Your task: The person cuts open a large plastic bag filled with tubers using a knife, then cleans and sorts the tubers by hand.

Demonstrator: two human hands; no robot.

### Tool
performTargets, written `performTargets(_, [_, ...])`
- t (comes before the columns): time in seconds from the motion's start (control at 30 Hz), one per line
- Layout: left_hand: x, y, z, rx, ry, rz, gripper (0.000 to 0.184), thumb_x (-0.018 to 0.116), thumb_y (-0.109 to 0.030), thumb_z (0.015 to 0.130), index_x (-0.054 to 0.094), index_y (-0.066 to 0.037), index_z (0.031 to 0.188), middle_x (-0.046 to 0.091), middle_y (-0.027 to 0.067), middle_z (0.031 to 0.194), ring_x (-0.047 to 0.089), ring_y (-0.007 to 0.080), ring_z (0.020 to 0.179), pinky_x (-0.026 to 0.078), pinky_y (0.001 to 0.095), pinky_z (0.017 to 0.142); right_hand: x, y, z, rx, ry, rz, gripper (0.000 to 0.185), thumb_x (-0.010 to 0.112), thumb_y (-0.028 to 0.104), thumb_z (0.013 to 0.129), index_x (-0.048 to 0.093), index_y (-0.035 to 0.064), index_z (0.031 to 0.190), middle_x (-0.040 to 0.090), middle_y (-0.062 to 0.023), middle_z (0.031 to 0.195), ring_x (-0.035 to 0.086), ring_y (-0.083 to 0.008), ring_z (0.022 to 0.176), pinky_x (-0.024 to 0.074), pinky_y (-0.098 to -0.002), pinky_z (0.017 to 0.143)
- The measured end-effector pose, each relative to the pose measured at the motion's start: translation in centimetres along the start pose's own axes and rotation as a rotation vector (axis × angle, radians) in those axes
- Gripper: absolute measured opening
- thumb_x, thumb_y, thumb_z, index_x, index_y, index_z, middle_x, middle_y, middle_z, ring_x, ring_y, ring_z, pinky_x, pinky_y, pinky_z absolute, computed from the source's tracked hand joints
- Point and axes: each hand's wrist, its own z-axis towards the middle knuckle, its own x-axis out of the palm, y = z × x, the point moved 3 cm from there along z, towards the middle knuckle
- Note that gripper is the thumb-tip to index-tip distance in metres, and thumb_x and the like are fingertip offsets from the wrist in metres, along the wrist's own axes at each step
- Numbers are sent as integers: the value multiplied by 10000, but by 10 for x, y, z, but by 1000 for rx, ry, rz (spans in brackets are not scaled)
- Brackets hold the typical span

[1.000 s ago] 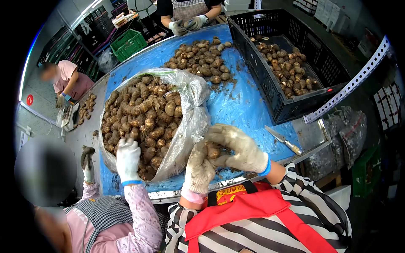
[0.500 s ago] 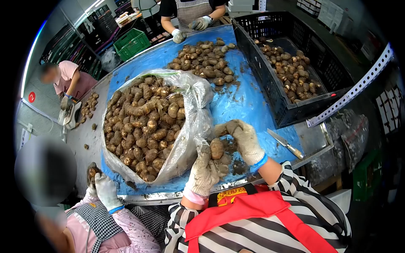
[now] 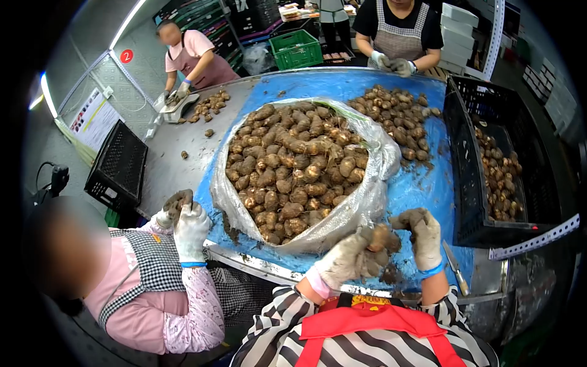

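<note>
My left hand [image 3: 350,260], in a soiled white knit glove, is closed around a brown taro [image 3: 379,237] above the table's front edge. Just right of it, my right hand [image 3: 423,237] has its gloved fingers bent toward the taro, with a small gap between. Nothing shows in that hand, though its palm side is partly hidden. In front of my left hand sits a large clear plastic bag [image 3: 386,168], rolled open and full of taros [image 3: 293,165]. A knife [image 3: 455,269] with a wooden handle lies right of my right hand.
Loose taros [image 3: 400,119] lie on the blue sheet [image 3: 428,177]. A black crate [image 3: 471,202] with taros stands right. At left, a co-worker's gloved hands [image 3: 189,226] hold a dark item. Another black crate [image 3: 119,165] is far left. Two more people stand across the table.
My view has swung left and up, so the table appears shifted right. My left hand still holds the taro; my right hand's fingers have drawn slightly away from it.
</note>
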Motion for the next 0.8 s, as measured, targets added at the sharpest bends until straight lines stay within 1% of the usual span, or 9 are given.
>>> performTargets(0.23, [-11,-167,-16,401,108,-74,175,594,-244,1032,631,-100,940,615,16,800,586,87,675,525,227,499,-30,-39,-15,48,103,75,235,553,124,984,660,-74,921,724,-153,856,690,-196,755,559,-324,723])
performTargets(0.27, [-18,-210,-25,761,-236,686,94,598,-173,1014,618,-83,994,615,56,819,600,128,695,571,256,585,-30,-39,-20,63,120,41,226,544,103,984,671,-83,963,725,-151,860,688,-192,766,556,-317,733])
performTargets(0.37, [-29,-330,-41,940,-338,95,545,566,-217,1030,313,-27,1475,515,297,1300,625,351,1097,542,443,1029,-27,-44,-24,110,213,-52,246,527,68,989,693,-96,1064,732,-134,885,687,-180,802,549,-297,771])
performTargets(0.4, [-48,-350,-44,1092,-326,442,688,538,-285,1050,169,-25,1570,423,349,1446,582,403,1232,490,490,1105,-26,-47,-26,101,256,-22,244,539,65,987,685,-95,1100,733,-132,925,693,-181,826,552,-300,779])
performTargets(0.47, [-23,-338,-53,1090,-302,519,722,498,-396,1058,186,0,1575,350,362,1521,465,410,1384,504,489,1084,-17,-39,-31,153,256,-4,248,548,52,981,676,-99,1130,730,-128,959,689,-172,844,550,-297,789])
performTargets(0.57, [6,-250,-52,947,-308,983,631,534,-429,1045,449,50,1447,693,227,1176,711,289,1041,573,446,998,-8,-34,-24,160,263,-98,261,582,39,958,678,-79,1169,738,-123,977,678,-147,857,544,-269,795])
performTargets(0.67, [-33,-167,-24,1122,-386,1771,360,662,-274,978,637,-71,1274,721,85,1037,687,98,791,574,161,690,4,-14,-4,88,247,-177,279,593,34,941,687,-47,1190,742,-117,972,677,-134,846,548,-263,770])
performTargets(0.73, [-16,-112,-24,984,-620,2244,435,697,-309,921,621,-118,1304,558,188,1416,519,324,1339,413,519,1148,17,5,10,-39,237,-246,285,591,24,939,686,-45,1199,742,-131,1007,687,-152,876,558,-274,779])
performTargets(0.8, [-42,-80,-16,1068,-685,2301,526,761,-300,832,646,-148,1322,399,193,1591,236,430,1520,108,544,1268,32,25,25,-242,242,-358,284,585,5,945,682,-61,1203,743,-164,1079,706,-191,944,572,-294,810])
